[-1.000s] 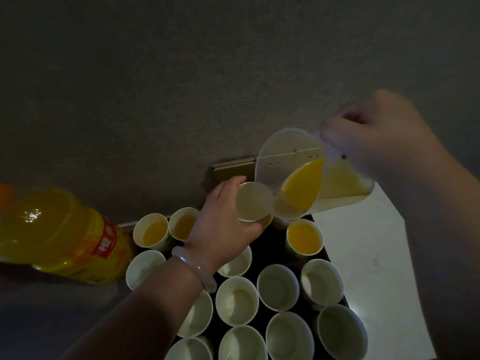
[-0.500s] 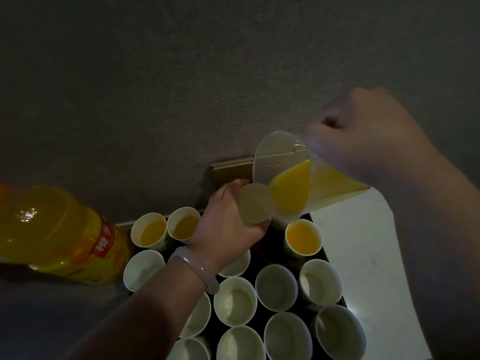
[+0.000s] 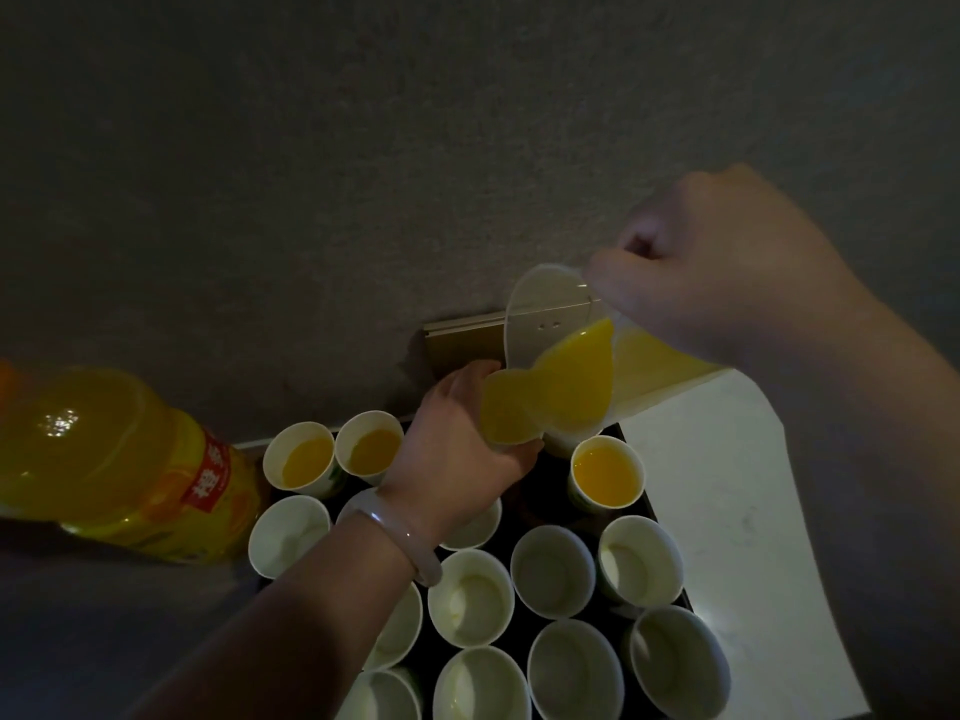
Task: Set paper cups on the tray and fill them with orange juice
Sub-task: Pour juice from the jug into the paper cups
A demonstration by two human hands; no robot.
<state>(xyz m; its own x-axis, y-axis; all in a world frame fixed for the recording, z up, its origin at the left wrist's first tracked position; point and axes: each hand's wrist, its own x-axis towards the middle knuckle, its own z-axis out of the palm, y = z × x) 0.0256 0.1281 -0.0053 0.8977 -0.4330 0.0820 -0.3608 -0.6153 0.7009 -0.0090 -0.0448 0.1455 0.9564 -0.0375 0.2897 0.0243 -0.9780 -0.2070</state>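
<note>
Paper cups — mostly empty — crowded the dark tray. At its far row the left hand curled round one cup while the right hand gripped a tilted clear jug, pouring orange juice. Filling was in hand — next, the jug probably needed levelling before overflow.

Plastic, paper and a matt wall
The jug is clear, smooth plastic; the bottle is glossy plastic. The cups are matt white paper. The bracelet looks smooth and milky, the wall grey, matt and rough, the counter white and smooth.
</note>
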